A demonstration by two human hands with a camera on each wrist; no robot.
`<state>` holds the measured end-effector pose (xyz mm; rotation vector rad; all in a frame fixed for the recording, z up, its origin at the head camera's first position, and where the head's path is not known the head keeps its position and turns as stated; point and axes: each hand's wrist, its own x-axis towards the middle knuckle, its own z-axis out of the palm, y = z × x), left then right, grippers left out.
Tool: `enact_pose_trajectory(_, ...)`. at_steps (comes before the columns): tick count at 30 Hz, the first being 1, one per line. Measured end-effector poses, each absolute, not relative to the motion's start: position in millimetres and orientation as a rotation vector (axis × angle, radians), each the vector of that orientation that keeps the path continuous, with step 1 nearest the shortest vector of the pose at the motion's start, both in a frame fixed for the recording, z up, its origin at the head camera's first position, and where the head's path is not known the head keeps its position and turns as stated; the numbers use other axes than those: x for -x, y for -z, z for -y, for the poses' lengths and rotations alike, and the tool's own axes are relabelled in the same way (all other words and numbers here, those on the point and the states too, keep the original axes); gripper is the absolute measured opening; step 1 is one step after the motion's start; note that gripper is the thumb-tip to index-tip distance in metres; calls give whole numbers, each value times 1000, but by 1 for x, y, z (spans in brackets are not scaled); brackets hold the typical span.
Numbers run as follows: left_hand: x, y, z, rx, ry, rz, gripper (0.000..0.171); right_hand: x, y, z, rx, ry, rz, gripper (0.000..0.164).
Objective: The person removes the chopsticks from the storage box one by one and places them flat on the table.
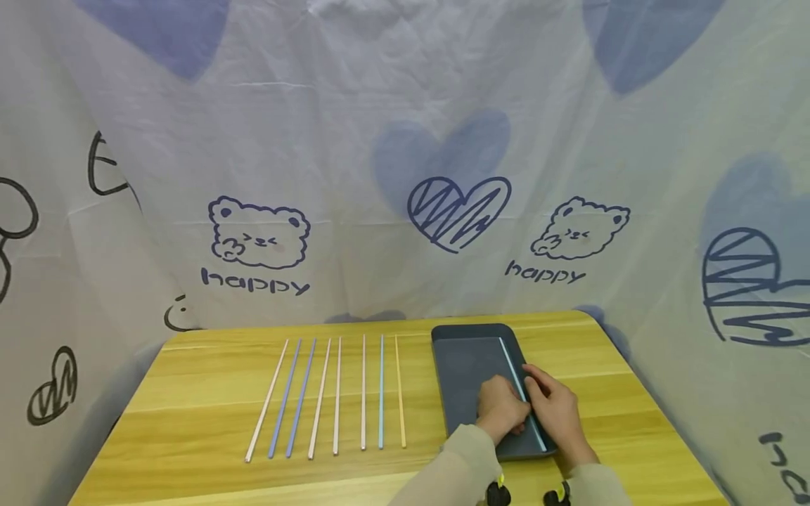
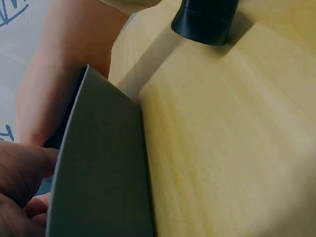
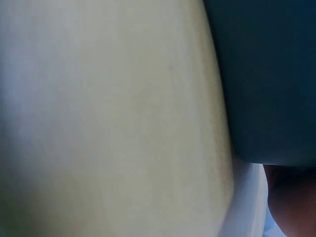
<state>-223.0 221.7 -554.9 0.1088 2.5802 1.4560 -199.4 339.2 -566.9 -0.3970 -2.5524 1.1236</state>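
A light-blue chopstick point(image 1: 511, 365) lies lengthwise along the right side of a dark grey tray point(image 1: 458, 372). Inside the tray, my left hand point(image 1: 501, 404) has its fingers curled and pinches this chopstick around its lower half. My right hand point(image 1: 560, 414) rests on the tray's right rim, its fingers extended forward and its fingertips close to the chopstick. In the left wrist view, curled left fingers point(image 2: 24, 182) show behind the tray wall point(image 2: 103, 163); their contact is mostly hidden. The right wrist view shows the tray's outer side point(image 3: 266, 84) and a bit of skin.
Left of the tray, several chopsticks lie spaced in a row on the wooden table point(image 1: 190, 393): pink point(image 1: 266, 404), blue point(image 1: 285, 400), light blue point(image 1: 382, 393) and yellow point(image 1: 401, 393). A printed cloth point(image 1: 354, 140) hangs behind and beside the table.
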Motion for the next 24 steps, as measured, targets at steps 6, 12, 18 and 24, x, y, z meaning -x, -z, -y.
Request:
enact_pose_trajectory(6,224,555,-220,-70,-1426,-2587,42,200,569,-340,394,-1135,2559,36)
enact_pose_trajectory(12,222,552,-218,-97,-1402,-2614,35,200,569,-340,397,-1133,2562,36)
enact_pose_trajectory(18,221,551,-218,-152,-1343,-2661,31,199,567,-339,401,-1149,2570,37)
enact_pose_trajectory(24,226,556,-220,-205,-1281,-2700,23,200,567,-339,408,-1145,2565,36)
